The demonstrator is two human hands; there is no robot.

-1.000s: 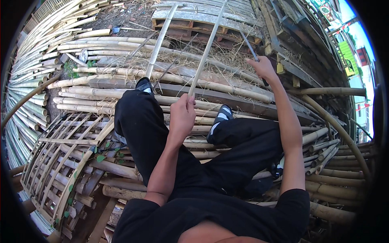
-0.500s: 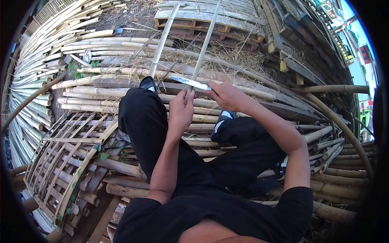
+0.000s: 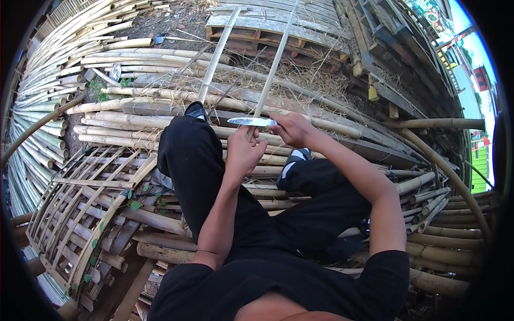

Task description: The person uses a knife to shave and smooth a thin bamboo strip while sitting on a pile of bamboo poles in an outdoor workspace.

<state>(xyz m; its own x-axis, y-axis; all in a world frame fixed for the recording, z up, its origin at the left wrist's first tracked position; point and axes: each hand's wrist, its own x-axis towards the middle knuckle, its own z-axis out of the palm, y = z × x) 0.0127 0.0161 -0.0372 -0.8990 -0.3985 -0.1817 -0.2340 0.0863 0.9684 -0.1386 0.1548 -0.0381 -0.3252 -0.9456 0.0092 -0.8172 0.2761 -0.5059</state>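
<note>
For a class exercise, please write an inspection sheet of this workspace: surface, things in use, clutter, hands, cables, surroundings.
Surface: bamboo poles lying side by side, rounded and uneven.
Things in use: a knife crosses a pale bamboo strip; whether the blade touches it cannot be told. A second strip lies to its left.
Clutter: dry straw-like scraps among the poles.
Hands: left hand holds the bamboo strip's near end; right hand grips the knife.
Cables: nothing seen.
Surroundings: wooden pallet ahead, stacked timber right, slatted frame left.
</note>
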